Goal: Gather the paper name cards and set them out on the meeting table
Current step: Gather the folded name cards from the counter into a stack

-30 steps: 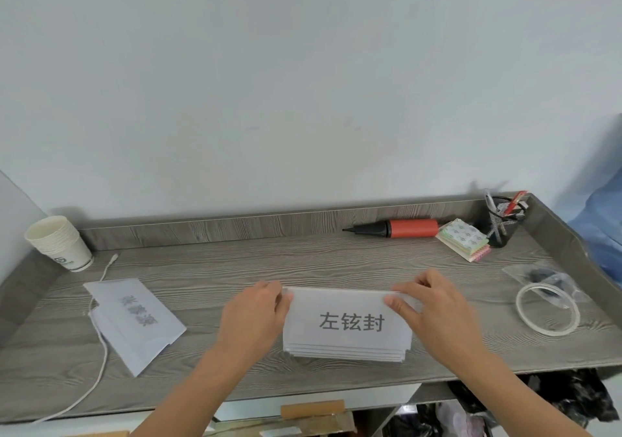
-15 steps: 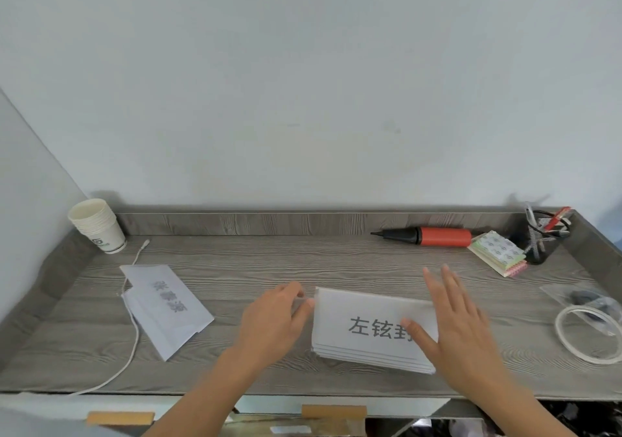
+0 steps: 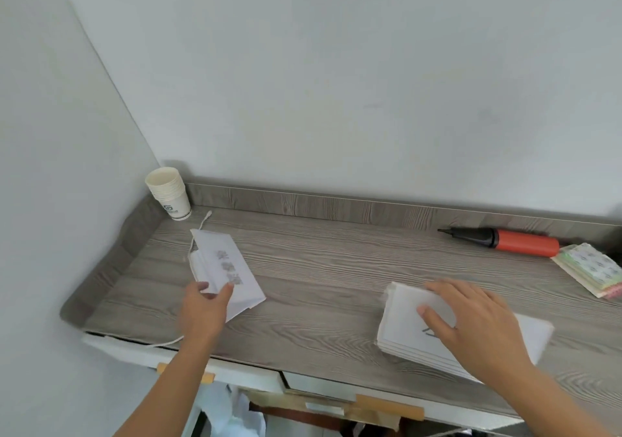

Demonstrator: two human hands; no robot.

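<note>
Left hand (image 3: 205, 308) half-open, fingertips touching loose name card (image 3: 223, 268); right hand (image 3: 471, 322) spread flat atop card stack (image 3: 404, 335).

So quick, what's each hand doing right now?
Left hand: open, fingers reaching the loose name cards.
Right hand: open, flat on the card stack.

Right hand (image 3: 471, 329) covers most of the print on the stack of name cards (image 3: 404, 332). Print on the loose name card (image 3: 232, 268) blurred, unreadable. Sticky-note pads (image 3: 592, 268) partly out of frame at right edge. White cable (image 3: 198, 234) passes under the loose card.
</note>
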